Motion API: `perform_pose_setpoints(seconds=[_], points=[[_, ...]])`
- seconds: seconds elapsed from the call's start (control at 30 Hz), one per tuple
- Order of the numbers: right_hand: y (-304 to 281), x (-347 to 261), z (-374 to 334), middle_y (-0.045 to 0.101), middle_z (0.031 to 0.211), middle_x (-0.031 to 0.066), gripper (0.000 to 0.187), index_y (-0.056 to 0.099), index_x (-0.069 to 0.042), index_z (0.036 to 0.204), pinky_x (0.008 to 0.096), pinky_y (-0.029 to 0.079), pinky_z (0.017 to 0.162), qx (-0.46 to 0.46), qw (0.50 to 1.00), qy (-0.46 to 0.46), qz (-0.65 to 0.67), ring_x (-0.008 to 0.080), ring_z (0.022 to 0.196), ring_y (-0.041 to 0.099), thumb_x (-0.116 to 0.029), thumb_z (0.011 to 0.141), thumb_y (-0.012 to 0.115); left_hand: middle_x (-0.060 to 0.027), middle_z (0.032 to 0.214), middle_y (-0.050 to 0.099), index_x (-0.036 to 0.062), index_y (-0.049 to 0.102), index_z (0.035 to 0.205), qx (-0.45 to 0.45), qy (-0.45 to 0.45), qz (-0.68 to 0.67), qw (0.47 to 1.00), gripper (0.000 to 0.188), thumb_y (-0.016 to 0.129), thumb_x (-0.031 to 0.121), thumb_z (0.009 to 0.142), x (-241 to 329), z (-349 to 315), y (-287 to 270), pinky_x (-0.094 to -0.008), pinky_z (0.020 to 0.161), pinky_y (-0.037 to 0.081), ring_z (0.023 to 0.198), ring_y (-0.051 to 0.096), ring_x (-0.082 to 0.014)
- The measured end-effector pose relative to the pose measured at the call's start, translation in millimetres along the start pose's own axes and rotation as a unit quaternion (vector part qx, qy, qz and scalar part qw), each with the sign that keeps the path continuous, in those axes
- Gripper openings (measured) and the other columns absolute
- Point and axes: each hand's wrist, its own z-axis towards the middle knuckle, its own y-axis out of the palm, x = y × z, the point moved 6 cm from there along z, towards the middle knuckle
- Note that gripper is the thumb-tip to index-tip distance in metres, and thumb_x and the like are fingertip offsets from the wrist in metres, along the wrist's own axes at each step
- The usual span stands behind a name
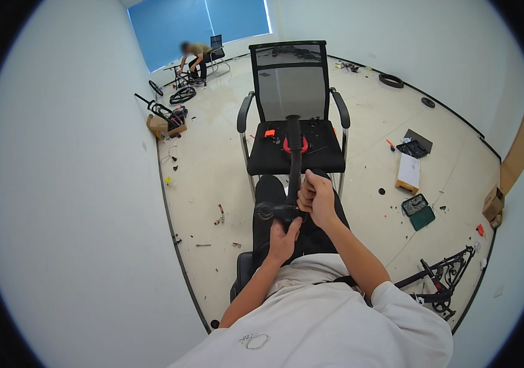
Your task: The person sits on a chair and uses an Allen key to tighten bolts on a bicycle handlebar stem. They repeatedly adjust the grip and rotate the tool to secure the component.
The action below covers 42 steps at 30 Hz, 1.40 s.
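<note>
Left hand [284,239] grips the tube [295,175]; right hand's [317,199] fingers curl closed against it: slack hold, and it could knock the seat's [264,161] front edge!

Most fingers of the left hand [283,240] are hidden beneath the black tubular part [295,175]; what the right hand's [317,199] curled fingers enclose cannot be seen. Dark pieces [314,121] near the chair seat's [267,162] back right corner are too small to identify. A co-worker's head [185,46] is blurred.
</note>
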Motion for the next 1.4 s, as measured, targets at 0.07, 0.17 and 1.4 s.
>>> perform_pose_setpoints(seconds=[0.07, 0.17, 1.4], points=[[-15, 1, 3, 0.034, 0.050, -0.0012, 0.038, 0.039, -0.010, 0.066, 0.0257, 0.031, 0.039, 0.026, 1.000, 0.001, -0.017, 0.0094, 0.039, 0.033, -0.029, 0.098, 0.046, 0.0000, 0.069, 0.051, 0.0061, 0.048, 0.093, -0.008, -0.007, -0.012, 1.000, 0.011, 0.058, 0.011, 0.091, -3, 1, 2, -0.0218, 0.047, 0.036, 0.053, 0.044, -0.0062], [-33, 7, 10, 0.045, 0.055, 0.0007, 0.034, 0.046, -0.007, 0.071, 0.0251, 0.038, 0.044, 0.050, 0.994, -0.057, -0.075, 0.0106, 0.045, 0.044, -0.028, 0.099, 0.045, -0.0002, 0.068, 0.050, 0.0060, 0.048, 0.094, -0.013, -0.012, -0.021, 1.000, 0.012, 0.058, 0.012, 0.090, -1, 0, 5, -0.0222, 0.047, 0.036, 0.052, 0.044, -0.0069], [33, 8, -22, 0.058, 0.071, 0.0029, 0.057, 0.058, 0.007, 0.114, 0.0233, 0.030, 0.043, -0.212, 0.963, 0.149, -0.071, 0.0092, 0.050, 0.047, -0.045, 0.092, 0.049, 0.0044, 0.065, 0.050, 0.0087, 0.053, 0.079, 0.120, 0.024, -0.062, 0.990, 0.016, 0.058, 0.015, 0.093, 11, 9, -27, -0.0215, 0.046, 0.032, 0.053, 0.042, -0.0030]])
